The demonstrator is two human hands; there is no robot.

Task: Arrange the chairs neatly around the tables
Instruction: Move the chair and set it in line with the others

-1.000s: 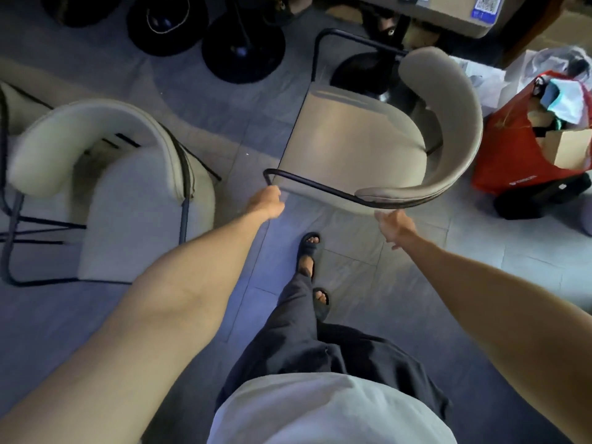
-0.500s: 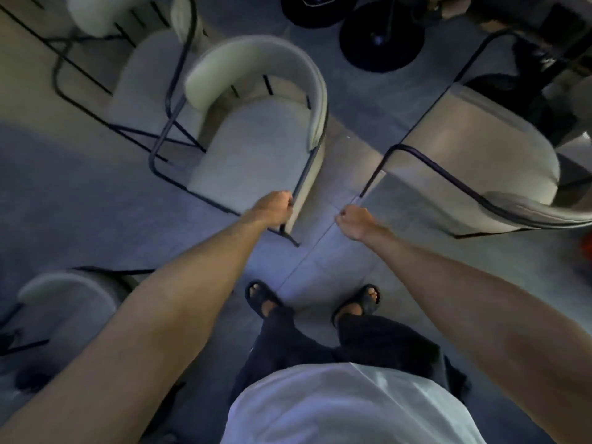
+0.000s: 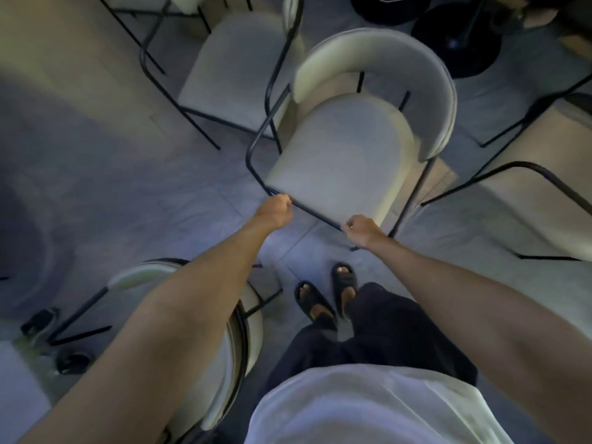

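Observation:
A cream upholstered chair [image 3: 346,155] with a curved backrest and a thin black metal frame stands straight ahead of me, its seat front toward me. My left hand [image 3: 276,210] is closed around the frame's front bar at the left corner of the seat. My right hand [image 3: 360,228] grips the same bar near the right corner. A second cream chair [image 3: 237,68] sits just behind it to the left, and a third [image 3: 541,200] stands at the right edge. A fourth chair [image 3: 237,341] is under my left forearm, mostly hidden.
Round black table bases [image 3: 461,49] stand on the tiled floor at the top right. A pale table surface [image 3: 64,68] fills the upper left. My feet in dark sandals [image 3: 326,293] are on the grey tiles just behind the gripped chair.
A second ago both hands held the chair now at the right. They let go, the view swung left, and both hands now grip the front bar of the middle chair.

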